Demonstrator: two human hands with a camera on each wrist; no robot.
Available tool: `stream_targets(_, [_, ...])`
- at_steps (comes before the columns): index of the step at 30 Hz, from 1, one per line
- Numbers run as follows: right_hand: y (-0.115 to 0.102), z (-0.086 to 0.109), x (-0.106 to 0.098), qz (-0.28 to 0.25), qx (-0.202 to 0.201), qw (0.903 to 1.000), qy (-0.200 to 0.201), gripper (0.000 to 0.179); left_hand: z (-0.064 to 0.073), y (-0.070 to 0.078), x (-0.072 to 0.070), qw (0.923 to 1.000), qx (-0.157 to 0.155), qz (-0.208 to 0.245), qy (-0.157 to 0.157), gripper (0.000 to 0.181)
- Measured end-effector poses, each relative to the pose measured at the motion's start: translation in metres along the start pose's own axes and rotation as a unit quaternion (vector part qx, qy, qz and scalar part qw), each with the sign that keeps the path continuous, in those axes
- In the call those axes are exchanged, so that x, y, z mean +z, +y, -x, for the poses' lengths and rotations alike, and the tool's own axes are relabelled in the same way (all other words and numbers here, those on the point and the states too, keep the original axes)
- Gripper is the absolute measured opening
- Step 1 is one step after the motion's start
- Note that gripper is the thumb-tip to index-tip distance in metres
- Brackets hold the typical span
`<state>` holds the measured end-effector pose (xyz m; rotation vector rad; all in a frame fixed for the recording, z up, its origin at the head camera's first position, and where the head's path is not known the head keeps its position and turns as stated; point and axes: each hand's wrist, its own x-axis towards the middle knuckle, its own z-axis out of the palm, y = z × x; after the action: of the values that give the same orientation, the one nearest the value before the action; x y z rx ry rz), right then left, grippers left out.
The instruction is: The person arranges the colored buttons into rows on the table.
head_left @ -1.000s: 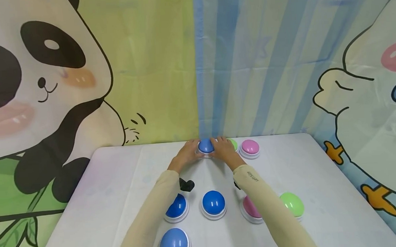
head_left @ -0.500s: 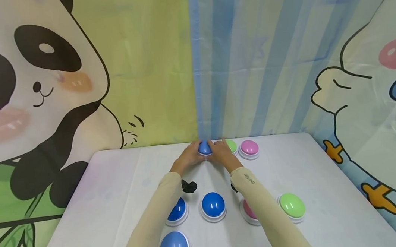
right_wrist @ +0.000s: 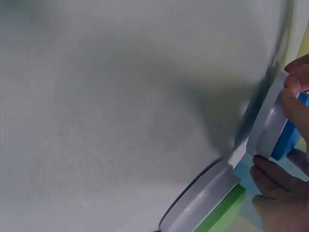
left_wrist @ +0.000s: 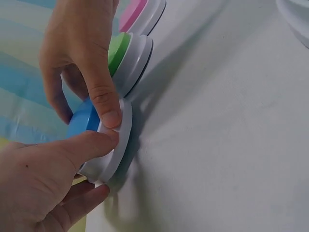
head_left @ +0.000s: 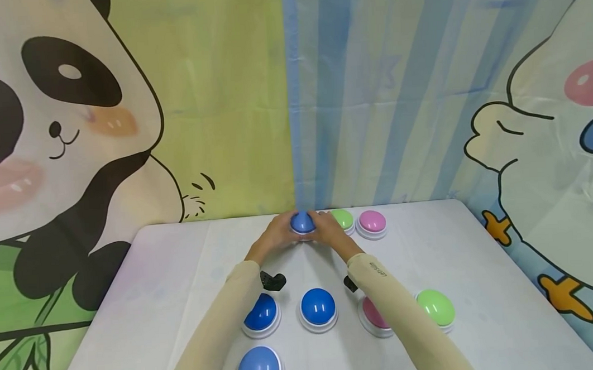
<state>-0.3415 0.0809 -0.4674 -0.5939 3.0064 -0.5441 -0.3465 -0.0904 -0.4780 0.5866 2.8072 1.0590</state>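
Note:
Between my two hands at the far edge of the table is a blue dome push button (head_left: 302, 222) on a round white base. My left hand (head_left: 278, 233) grips its left side, the thumb pressed on the base in the left wrist view. My right hand (head_left: 328, 230) holds the opposite side, thumb and fingers around the white base (right_wrist: 268, 116). A shadow lies under the base in the right wrist view, where it looks slightly raised. Close by on the right stands a green button (head_left: 343, 219), with a pink button (head_left: 372, 222) beyond it.
Nearer me on the white table (head_left: 170, 281) is a row: a blue button (head_left: 261, 312) partly behind the left sleeve, another blue button (head_left: 318, 307), a pink button (head_left: 372, 314) partly behind the right sleeve, and a green button (head_left: 436, 307). Another blue button (head_left: 258, 368) sits in front.
Both hands have shifted slightly left with the blue button, widening the gap to the green button, which shows more fully now. The other buttons stay in place.

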Motion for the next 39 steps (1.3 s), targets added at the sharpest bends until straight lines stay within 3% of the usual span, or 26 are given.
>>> stream_targets(8, [-0.01, 0.004, 0.004, -0.088, 0.005, 0.9956, 0.032, 0.07, 0.009, -0.002, -0.011, 0.9996, 0.018, -0.008, 0.018, 0.073])
stream_targets(20, [-0.016, 0.012, -0.001, -0.151, -0.007, 0.9858, 0.074, 0.07, 0.018, 0.003, -0.02, 0.9969, 0.06, -0.026, 0.043, 0.072])
stream_targets(26, [-0.019, 0.022, -0.007, -0.155, 0.003, 0.9863, 0.056, 0.07, 0.024, 0.005, -0.018, 0.9972, 0.062, -0.022, 0.035, 0.071])
stream_targets(33, [-0.022, 0.039, -0.018, -0.129, 0.004, 0.9896, 0.063, 0.07, 0.032, 0.015, -0.015, 0.9969, 0.072, -0.022, 0.022, 0.07])
stream_targets(39, [-0.022, 0.048, -0.023, -0.128, 0.005, 0.9903, 0.055, 0.071, 0.037, 0.022, -0.016, 0.9979, 0.061, -0.016, 0.013, 0.07])
